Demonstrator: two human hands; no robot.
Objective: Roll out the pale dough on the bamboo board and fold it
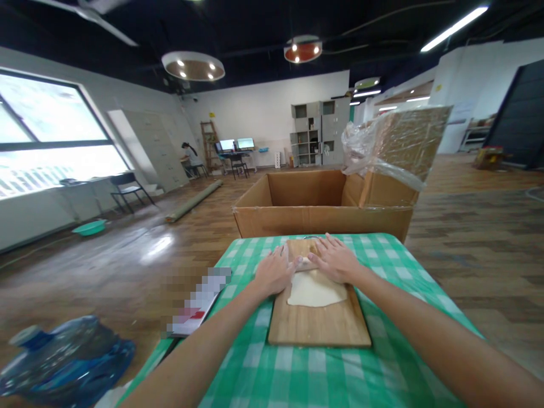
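Observation:
A flat, pale sheet of dough (317, 290) lies on a wooden cutting board (318, 331). Across the dough's far edge runs a short, pale roll (307, 264); whether it is a rolling pin or rolled-up dough, I cannot tell. My left hand (275, 270) rests over its left end, fingers stretched forward and thumb pointing inward. Over the right end lies my right hand (335, 258), its fingers also extended and slightly spread. Both thumbs come close together at the roll. My palms hide the roll's ends and the board's sides there.
A green-and-white checked cloth (395, 306) covers the table. Along its left edge lies a flat, partly blurred item (199, 311). A large cardboard box (314, 218) stands beyond the table. On the floor at left are a blue water jug (63, 362) and a green basin (90, 228).

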